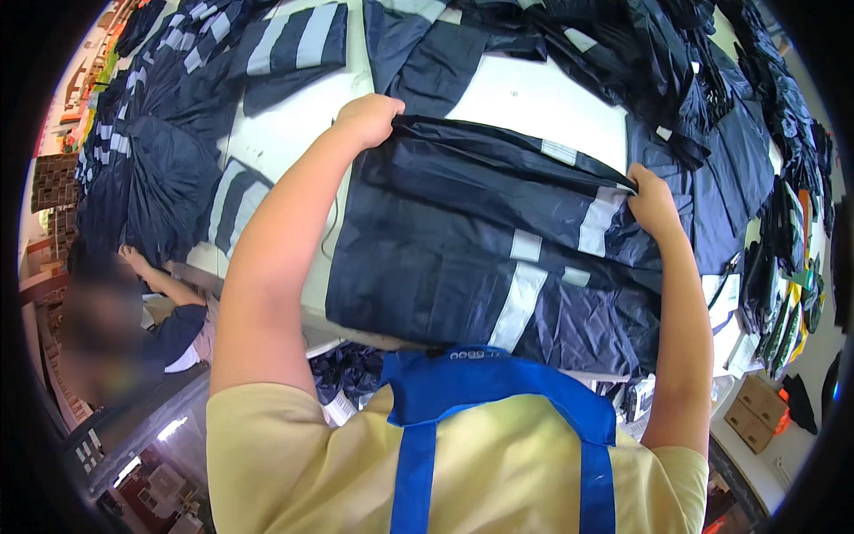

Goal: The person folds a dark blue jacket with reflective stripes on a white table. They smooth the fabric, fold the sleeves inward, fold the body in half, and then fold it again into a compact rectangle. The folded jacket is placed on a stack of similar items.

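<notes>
A dark navy garment with pale reflective strips lies spread on the white table in front of me. At its far left corner my left hand is closed on the fabric edge. My right hand grips the same edge at the far right, beside a wide reflective strip. Between both hands the far edge is drawn fairly straight, with loose folds below it. The near part lies flat toward the table's front edge, crossed by a slanting reflective strip.
More dark garments with reflective strips are heaped along the far side, a folded one among them. Bare white tabletop shows beyond my hands. At the left a co-worker's hand touches a dark pile. A cardboard box stands at lower right.
</notes>
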{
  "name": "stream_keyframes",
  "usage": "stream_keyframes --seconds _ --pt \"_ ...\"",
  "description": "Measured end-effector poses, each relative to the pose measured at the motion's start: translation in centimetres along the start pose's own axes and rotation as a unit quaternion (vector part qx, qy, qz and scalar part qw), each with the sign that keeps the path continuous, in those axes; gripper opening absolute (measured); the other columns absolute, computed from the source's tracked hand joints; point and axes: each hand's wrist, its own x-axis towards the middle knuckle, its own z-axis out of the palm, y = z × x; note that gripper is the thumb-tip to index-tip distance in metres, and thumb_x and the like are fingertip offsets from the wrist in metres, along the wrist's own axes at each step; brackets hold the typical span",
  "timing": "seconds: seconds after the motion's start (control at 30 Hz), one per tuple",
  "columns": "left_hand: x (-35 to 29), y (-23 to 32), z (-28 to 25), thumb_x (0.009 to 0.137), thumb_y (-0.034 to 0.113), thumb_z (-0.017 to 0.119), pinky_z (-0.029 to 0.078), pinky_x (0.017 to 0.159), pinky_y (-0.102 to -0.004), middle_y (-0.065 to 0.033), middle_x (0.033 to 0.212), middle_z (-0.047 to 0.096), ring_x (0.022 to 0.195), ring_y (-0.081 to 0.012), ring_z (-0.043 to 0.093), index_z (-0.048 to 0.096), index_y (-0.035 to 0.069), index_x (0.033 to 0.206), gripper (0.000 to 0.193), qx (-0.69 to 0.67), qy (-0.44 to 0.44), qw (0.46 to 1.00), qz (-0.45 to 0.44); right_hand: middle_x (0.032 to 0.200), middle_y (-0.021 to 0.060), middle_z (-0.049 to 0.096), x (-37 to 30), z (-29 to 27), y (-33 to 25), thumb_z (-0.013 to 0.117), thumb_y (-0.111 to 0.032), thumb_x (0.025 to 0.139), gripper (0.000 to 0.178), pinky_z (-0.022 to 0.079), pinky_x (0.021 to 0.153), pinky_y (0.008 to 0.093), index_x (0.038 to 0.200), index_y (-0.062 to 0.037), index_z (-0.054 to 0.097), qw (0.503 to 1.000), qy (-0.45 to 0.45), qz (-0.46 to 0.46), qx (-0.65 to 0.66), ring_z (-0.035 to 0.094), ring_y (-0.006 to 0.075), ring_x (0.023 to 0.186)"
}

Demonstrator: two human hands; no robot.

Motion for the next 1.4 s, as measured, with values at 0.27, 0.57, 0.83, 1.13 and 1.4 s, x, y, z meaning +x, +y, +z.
stream_keyframes --seconds 0.27,0.57,0.83,1.13,1.4 --pt "-19.9 3.8 2.0 0.068 0.010 0.056 0.040 0.053 -0.0383 -0.0051 0.067 0.044 0.063 -0.0254 0.051 0.052 0.013 0.073 0.007 0.011 0.310 0.942 0.130 0.075 0.0113 0.048 -19.1 3.1 -2.8 0.061 0.000 0.053 0.028 0.041 0.068 0.0431 0.077 -0.0059 0.049 0.959 0.186 -0.197 -0.083 0.051 0.0330 0.076" --pt "-28.1 7.1 4.9 0.070 0.020 0.069 0.044 0.070 -0.0431 -0.0093 0.071 0.057 0.074 -0.0302 0.057 0.057 0.005 0.069 0.020 -0.151 0.043 0.985 0.070 0.081 0.0053 0.050 -25.8 9.1 -3.0 0.070 -0.012 0.053 0.038 0.037 0.080 0.0389 0.088 -0.0128 0.055 0.972 0.048 -0.206 -0.102 0.052 0.0246 0.083" --pt "-26.3 8.8 13.6 0.080 0.034 0.066 0.012 0.110 -0.0606 -0.0170 0.153 0.016 0.139 -0.0416 0.017 0.032 0.018 0.143 0.074 -0.068 0.140 0.986 0.056 0.125 0.0129 0.053 -24.2 0.1 3.2 0.068 -0.013 0.061 0.062 0.028 0.107 0.0431 0.120 -0.0083 0.051 0.980 0.161 -0.114 -0.042 0.043 0.0328 0.124" --pt "-26.2 8.8 15.0 0.075 0.030 0.071 0.014 0.110 -0.0600 -0.0165 0.152 0.019 0.138 -0.0413 0.020 0.031 0.019 0.142 0.078 -0.046 0.161 0.983 0.071 0.081 0.0133 0.049 -20.7 -0.2 14.6 0.050 0.008 0.068 0.020 0.044 0.071 0.0409 0.081 -0.0061 0.047 0.994 0.083 -0.017 -0.062 0.055 0.0355 0.086" --pt "-25.1 10.3 15.0 0.073 0.034 0.073 0.015 0.110 -0.0595 -0.0141 0.152 0.022 0.138 -0.0398 0.022 0.034 0.022 0.140 0.078 -0.061 0.170 0.981 0.067 0.083 0.0130 0.049 -20.5 2.3 19.3 0.058 0.000 0.070 0.020 0.047 0.074 0.0445 0.085 -0.0079 0.048 0.976 0.108 -0.020 -0.187 0.056 0.0341 0.088"
